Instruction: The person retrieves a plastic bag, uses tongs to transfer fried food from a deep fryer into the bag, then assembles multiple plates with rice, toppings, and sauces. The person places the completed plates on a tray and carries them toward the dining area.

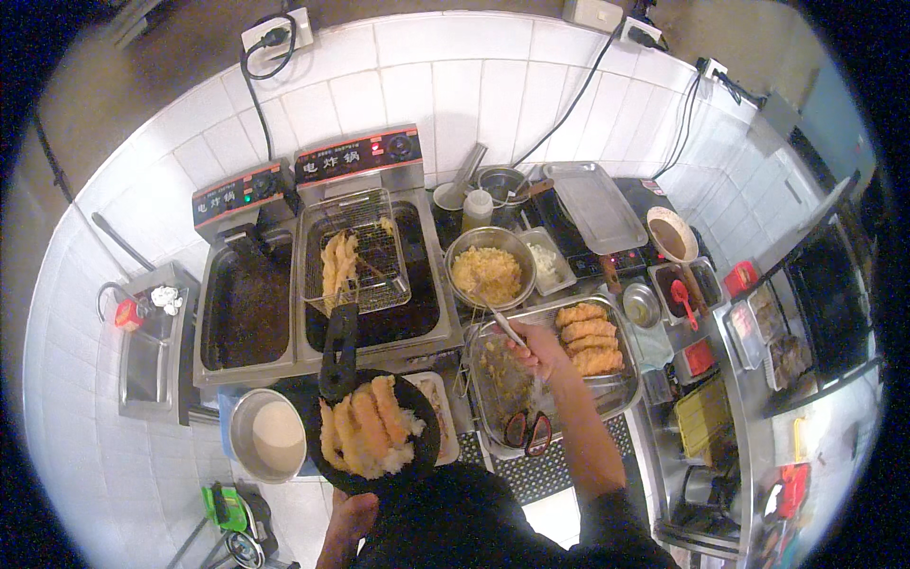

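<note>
My left hand [354, 517] grips the near edge of a black bowl [428, 453], its fingers hidden beneath. Several long battered fried pieces [365, 417] lie side by side over white rice [393, 458] in that bowl. With my right hand [538, 351] I hold a metal utensil [502, 321] by its handle; it looks like a spoon. Its far end reaches into a steel bowl [448, 280] of yellow fried crumbs [488, 270]. Below my right hand is a steel tray [488, 403] with golden fried cutlets [590, 339] and scissors [528, 432].
A frying basket [384, 302] with battered pieces rests over the right fryer [427, 318]; its black handle [339, 351] points toward the black bowl. Another fryer [248, 303] stands left. A pot of pale batter [280, 441] sits beside the bowl. Sauce containers [675, 237] stand right.
</note>
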Action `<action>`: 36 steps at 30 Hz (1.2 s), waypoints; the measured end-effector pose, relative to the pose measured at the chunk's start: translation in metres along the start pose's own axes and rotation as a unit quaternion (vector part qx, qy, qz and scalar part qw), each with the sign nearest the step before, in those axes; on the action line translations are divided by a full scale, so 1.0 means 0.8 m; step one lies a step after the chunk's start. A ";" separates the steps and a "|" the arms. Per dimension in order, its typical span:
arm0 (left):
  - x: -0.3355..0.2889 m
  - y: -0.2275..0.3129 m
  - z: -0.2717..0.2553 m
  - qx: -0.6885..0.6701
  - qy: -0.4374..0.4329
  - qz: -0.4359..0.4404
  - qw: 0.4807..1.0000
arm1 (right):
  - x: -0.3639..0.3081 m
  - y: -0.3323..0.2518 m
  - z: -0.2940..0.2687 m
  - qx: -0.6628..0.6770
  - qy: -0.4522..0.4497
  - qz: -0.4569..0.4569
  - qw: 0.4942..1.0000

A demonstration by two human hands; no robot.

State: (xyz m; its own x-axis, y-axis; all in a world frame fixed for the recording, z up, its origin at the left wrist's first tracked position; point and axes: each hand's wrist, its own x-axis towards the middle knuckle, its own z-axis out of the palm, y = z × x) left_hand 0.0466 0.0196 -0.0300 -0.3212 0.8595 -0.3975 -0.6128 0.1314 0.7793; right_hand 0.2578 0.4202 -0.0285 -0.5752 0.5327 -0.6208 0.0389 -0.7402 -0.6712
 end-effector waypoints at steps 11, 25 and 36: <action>0.053 -0.012 0.039 -0.086 -0.087 -0.076 0.990 | -0.069 0.007 -0.038 0.032 0.036 -0.082 0.995; 0.188 -0.002 0.217 0.028 -0.243 0.026 0.969 | -0.318 -0.011 0.016 -0.100 0.145 -0.134 0.975; 0.218 -0.004 0.239 -0.112 -0.207 -0.132 0.963 | -0.305 0.044 0.053 -0.486 0.294 -0.307 0.764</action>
State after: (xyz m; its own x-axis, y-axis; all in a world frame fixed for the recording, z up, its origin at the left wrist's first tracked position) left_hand 0.1311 0.2632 -0.0092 0.1550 0.9399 -0.3042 -0.7883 0.3033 0.5353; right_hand 0.3646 0.2469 0.1165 -0.2738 0.9606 0.0484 0.6627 0.2249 -0.7143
